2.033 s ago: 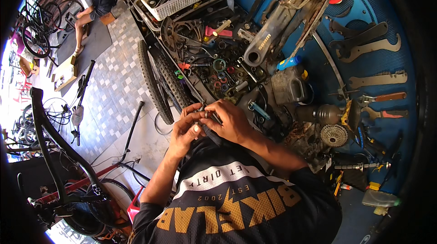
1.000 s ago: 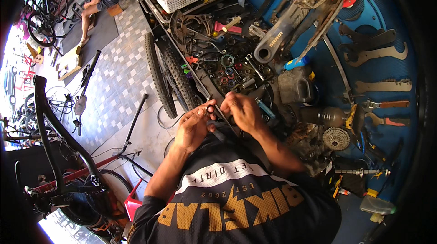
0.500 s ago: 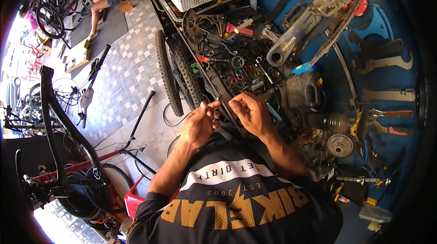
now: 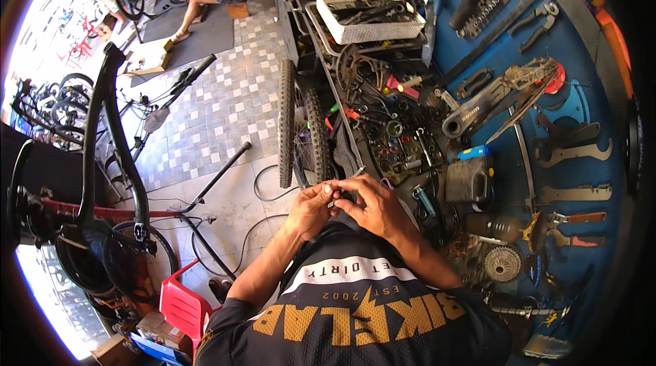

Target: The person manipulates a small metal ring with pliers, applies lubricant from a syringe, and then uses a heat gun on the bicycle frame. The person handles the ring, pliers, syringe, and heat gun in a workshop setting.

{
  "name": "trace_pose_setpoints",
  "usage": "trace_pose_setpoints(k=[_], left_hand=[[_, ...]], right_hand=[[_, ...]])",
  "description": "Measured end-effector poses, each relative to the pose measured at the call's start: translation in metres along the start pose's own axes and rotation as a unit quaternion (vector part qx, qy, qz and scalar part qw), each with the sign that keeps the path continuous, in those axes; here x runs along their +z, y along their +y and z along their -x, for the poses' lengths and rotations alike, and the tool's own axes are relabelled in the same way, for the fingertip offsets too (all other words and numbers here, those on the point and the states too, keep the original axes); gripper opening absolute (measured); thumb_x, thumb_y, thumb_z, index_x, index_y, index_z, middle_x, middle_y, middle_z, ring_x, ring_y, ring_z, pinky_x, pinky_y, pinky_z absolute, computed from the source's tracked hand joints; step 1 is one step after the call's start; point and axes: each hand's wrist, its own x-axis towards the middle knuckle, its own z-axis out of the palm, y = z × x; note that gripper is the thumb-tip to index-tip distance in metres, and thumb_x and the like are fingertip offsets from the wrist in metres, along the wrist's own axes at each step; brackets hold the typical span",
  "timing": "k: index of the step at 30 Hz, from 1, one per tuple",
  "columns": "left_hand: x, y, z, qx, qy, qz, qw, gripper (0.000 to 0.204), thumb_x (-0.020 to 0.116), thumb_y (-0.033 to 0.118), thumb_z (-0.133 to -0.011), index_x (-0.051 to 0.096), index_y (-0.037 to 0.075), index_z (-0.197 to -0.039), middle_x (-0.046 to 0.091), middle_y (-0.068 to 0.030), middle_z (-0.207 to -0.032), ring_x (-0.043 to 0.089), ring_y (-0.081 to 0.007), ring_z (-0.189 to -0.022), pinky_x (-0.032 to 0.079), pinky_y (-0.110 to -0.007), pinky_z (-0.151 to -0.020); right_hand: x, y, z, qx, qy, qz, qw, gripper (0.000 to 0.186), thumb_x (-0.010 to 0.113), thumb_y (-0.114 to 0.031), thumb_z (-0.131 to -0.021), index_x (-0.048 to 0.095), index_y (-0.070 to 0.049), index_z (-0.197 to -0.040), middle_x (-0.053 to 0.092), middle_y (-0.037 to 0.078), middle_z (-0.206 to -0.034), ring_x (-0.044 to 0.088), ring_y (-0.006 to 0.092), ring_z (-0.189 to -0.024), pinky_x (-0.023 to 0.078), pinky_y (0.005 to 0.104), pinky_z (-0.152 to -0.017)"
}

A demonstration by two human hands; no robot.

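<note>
Left hand meets right hand (a tyre just beyond)

hands brought together, pliers now visible

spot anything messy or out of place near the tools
Coloured rings and loose metal pieces lie jumbled near the white basket, which looks messy compared with the flat tools, spaced apart on the blue surface. I can't make out any clear spill.
</note>
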Motion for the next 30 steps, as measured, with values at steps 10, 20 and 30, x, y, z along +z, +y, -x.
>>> trace_pose_setpoints(k=[10,20,30], left_hand=[[0.007,-0.014,0.075,0.086,0.088,-0.051,0.991,0.020,0.065,0.012,-0.102,0.067,0.004,-0.121,0.067,0.0004,-0.097,0.061,-0.0087,-0.084,0.048,-0.028,-0.072],[0.026,-0.035,0.146,0.210,0.172,-0.350,0.896,0.029,0.074,0.013,-0.096,0.068,-0.003,-0.119,0.044,-0.0089,-0.139,0.062,-0.0114,-0.098,0.056,-0.026,-0.080],[0.039,-0.037,0.175,0.227,0.197,-0.349,0.888,0.026,0.074,0.019,-0.096,0.072,-0.001,-0.113,0.045,-0.0101,-0.139,0.062,-0.0131,-0.101,0.056,-0.026,-0.078]], right_hand=[[0.024,-0.022,0.009,-0.214,0.003,0.088,0.973,0.037,0.076,-0.011,-0.084,0.068,-0.013,-0.120,0.066,0.004,-0.114,0.065,0.0265,-0.099,0.056,0.0360,-0.089],[0.051,-0.028,0.049,-0.130,-0.050,-0.116,0.983,0.017,0.069,-0.020,-0.096,0.067,-0.003,-0.100,0.069,0.014,-0.087,0.068,0.0328,-0.078,0.055,0.0402,-0.068],[0.065,-0.054,0.085,0.008,-0.153,-0.241,0.958,0.028,0.067,-0.025,-0.100,0.062,-0.001,-0.114,0.070,0.015,-0.091,0.071,0.0274,-0.071,0.054,0.0365,-0.061]])
